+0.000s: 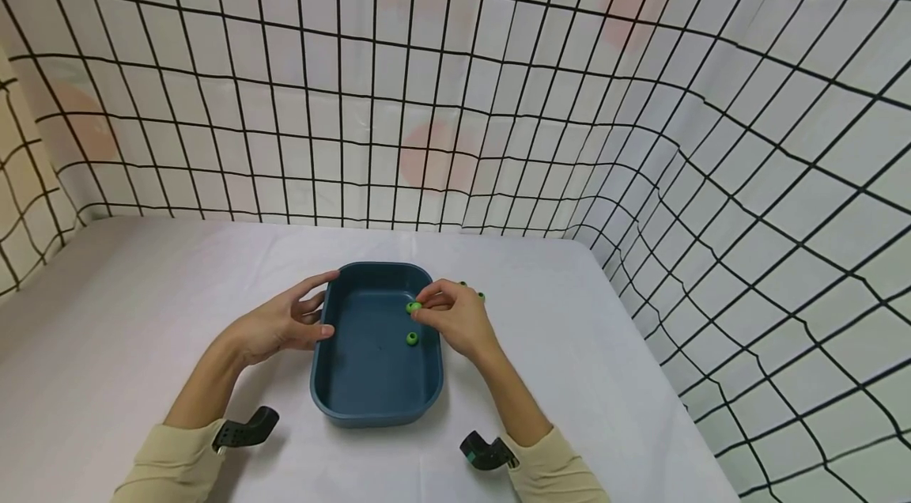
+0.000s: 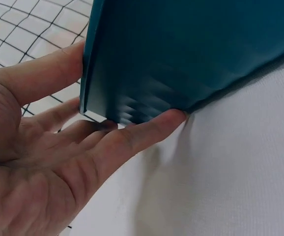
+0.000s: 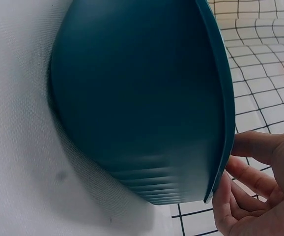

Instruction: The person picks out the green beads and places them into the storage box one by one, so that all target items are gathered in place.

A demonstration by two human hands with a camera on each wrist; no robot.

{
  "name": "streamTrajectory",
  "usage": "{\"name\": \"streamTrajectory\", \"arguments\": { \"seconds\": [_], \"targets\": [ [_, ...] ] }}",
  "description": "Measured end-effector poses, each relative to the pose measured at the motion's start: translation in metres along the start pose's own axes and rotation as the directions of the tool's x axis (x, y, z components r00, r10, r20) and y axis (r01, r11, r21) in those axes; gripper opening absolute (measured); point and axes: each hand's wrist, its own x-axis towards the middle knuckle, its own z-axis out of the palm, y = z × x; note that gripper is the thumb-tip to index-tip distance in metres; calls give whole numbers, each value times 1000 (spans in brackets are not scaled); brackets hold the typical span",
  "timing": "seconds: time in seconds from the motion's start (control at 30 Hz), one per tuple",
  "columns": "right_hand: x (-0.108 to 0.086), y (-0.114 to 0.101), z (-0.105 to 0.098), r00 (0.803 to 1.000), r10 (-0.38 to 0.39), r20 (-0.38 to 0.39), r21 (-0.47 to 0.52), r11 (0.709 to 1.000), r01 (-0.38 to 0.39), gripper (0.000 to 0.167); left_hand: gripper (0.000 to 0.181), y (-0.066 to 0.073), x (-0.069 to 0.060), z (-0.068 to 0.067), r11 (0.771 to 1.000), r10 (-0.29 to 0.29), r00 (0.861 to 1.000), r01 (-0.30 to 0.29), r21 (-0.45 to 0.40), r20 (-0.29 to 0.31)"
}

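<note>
A dark blue tray (image 1: 377, 414) lies on a white cloth. My left hand (image 1: 274, 327) rests against its left side, fingers spread, with fingertips touching the rim; in the left wrist view that hand (image 2: 78, 142) touches the rim and outer wall. Over the tray's right rim, my right hand (image 1: 459, 319) pinches a green bead (image 1: 417, 306) between thumb and fingertips. Another green bead (image 1: 410, 308) shows right beside it, and a third bead (image 1: 412, 338) lies inside the tray nearer me. In the right wrist view the tray wall (image 3: 142, 98) hides the beads from sight; my right hand (image 3: 260, 184) is at its rim.
Two more green beads (image 1: 481, 296) lie on the cloth just beyond my right hand, partly hidden. Black netting (image 1: 370, 123) stands behind the table and along its right side. A black device (image 1: 249, 428) sits at my left cuff, another (image 1: 486, 451) at my right.
</note>
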Motion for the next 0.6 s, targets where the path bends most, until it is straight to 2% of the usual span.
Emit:
{"name": "streamTrajectory", "arguments": {
  "seconds": [0.43, 0.6],
  "targets": [
    [1, -1, 0, 1000, 4, -13, -19, 1000, -5, 25, 101, 0, -1, 0, 1000, 1, 1000, -1, 5, -12],
    [3, 2, -14, 997, 30, -74, -13, 999, -31, 25, 100, 0, 0, 0, 1000, -4, 1000, 4, 0, -8]
  ]
}}
